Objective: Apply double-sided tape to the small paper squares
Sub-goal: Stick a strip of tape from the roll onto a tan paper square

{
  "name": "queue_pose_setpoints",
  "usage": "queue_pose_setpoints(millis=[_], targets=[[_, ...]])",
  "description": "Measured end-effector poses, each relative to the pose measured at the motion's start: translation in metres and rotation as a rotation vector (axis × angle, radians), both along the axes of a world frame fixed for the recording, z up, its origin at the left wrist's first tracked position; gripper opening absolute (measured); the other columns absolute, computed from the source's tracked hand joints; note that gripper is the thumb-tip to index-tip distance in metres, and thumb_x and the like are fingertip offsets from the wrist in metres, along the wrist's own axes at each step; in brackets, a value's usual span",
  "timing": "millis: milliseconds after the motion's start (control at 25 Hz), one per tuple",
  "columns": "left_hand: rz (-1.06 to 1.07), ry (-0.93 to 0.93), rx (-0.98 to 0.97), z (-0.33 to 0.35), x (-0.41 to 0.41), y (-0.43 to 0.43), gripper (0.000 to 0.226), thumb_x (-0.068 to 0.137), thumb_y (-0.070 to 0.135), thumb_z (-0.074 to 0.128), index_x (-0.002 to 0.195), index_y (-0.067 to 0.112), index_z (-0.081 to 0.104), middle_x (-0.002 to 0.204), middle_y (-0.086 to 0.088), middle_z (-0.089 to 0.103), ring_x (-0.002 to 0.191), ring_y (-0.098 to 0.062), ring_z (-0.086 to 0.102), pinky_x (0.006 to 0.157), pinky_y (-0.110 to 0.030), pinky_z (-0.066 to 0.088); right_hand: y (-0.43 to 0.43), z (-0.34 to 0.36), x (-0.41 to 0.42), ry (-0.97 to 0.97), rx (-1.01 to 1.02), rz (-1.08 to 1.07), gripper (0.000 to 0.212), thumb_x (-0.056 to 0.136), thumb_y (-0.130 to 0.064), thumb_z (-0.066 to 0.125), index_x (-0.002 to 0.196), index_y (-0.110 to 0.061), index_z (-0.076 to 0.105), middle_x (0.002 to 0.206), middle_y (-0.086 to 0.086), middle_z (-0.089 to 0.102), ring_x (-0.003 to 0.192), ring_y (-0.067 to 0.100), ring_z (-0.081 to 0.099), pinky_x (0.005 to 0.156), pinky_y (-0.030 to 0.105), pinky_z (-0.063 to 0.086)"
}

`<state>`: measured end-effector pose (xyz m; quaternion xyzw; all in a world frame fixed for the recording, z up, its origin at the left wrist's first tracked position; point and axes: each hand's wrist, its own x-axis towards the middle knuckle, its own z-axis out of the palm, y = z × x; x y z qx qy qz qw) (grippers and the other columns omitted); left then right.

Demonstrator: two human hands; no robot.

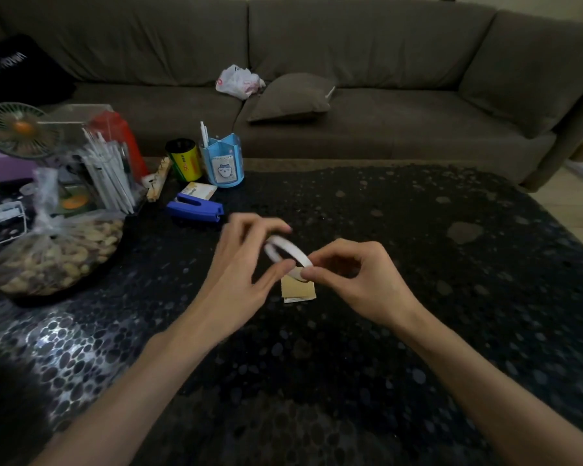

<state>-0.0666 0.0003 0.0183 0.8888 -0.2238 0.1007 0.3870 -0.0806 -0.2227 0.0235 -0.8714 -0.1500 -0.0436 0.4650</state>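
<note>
A thin white roll of double-sided tape (285, 247) hangs in the air between both hands, just above the dark table. My left hand (246, 264) grips the roll from the left, with thumb below and fingers over its top. With thumb and forefinger, my right hand (354, 274) pinches the tape's loose end at the roll's lower right rim. Directly below, a small stack of tan paper squares (298, 289) lies flat on the table, its top edge partly hidden by the roll and fingers.
A blue stapler (196, 207), a small staple box (199, 190), a blue pen holder (221, 163) and a yellow can (184, 160) stand behind my left hand. A bag of nuts (54, 253) and clutter fill the left. A brown sofa (350, 95) lies beyond the table (418, 297).
</note>
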Motion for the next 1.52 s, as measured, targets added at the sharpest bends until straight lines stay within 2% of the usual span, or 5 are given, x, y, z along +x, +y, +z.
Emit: queue_pose_setpoints(millis=[200, 360, 800, 1200, 1520], targets=[[-0.045, 0.175, -0.180, -0.001, -0.008, -0.016, 0.037, 0.088, 0.047, 0.067, 0.122, 0.032, 0.064, 0.115, 0.018, 0.064, 0.108, 0.005, 0.061, 0.094, -0.027, 0.055, 0.003, -0.005, 0.000, 0.131, 0.296, -0.056, 0.013, 0.093, -0.024, 0.075, 0.104, -0.020, 0.081, 0.095, -0.005, 0.080, 0.092, 0.011, 0.076, 0.083, 0.030, 0.061], [-0.110, 0.201, -0.238, -0.007, -0.007, -0.021, 0.034, 0.098, 0.022, 0.066, 0.130, 0.035, 0.068, 0.117, 0.020, 0.073, 0.113, 0.006, 0.066, 0.098, -0.021, 0.054, 0.008, -0.009, 0.000, 0.241, 0.440, -0.050, 0.015, 0.098, -0.016, 0.070, 0.109, -0.015, 0.080, 0.098, 0.000, 0.081, 0.093, 0.015, 0.077, 0.079, 0.029, 0.059], [-0.108, 0.013, -0.075, -0.008, -0.006, -0.020, 0.022, 0.100, 0.022, 0.062, 0.119, 0.023, 0.074, 0.100, 0.017, 0.070, 0.100, 0.001, 0.067, 0.087, -0.015, 0.053, 0.017, -0.018, -0.011, -0.297, 0.069, -0.226, 0.025, 0.092, -0.017, 0.080, 0.117, -0.021, 0.079, 0.112, -0.011, 0.075, 0.104, 0.000, 0.071, 0.089, 0.030, 0.061], [-0.140, -0.043, 0.021, -0.008, -0.002, -0.015, 0.022, 0.104, 0.025, 0.057, 0.121, 0.024, 0.072, 0.102, 0.009, 0.068, 0.097, -0.007, 0.064, 0.084, -0.036, 0.055, 0.017, -0.018, -0.013, -0.124, 0.227, -0.218, 0.024, 0.090, -0.019, 0.082, 0.113, -0.020, 0.079, 0.108, -0.012, 0.076, 0.101, 0.004, 0.073, 0.091, 0.032, 0.062], [-0.156, -0.033, 0.040, -0.005, -0.008, -0.017, 0.019, 0.106, 0.021, 0.053, 0.113, 0.023, 0.070, 0.090, 0.014, 0.065, 0.090, -0.006, 0.064, 0.077, -0.017, 0.048, 0.014, -0.015, -0.020, -0.096, 0.238, -0.227, 0.029, 0.090, -0.019, 0.081, 0.119, -0.021, 0.077, 0.110, -0.013, 0.077, 0.103, 0.002, 0.073, 0.092, 0.030, 0.061]])
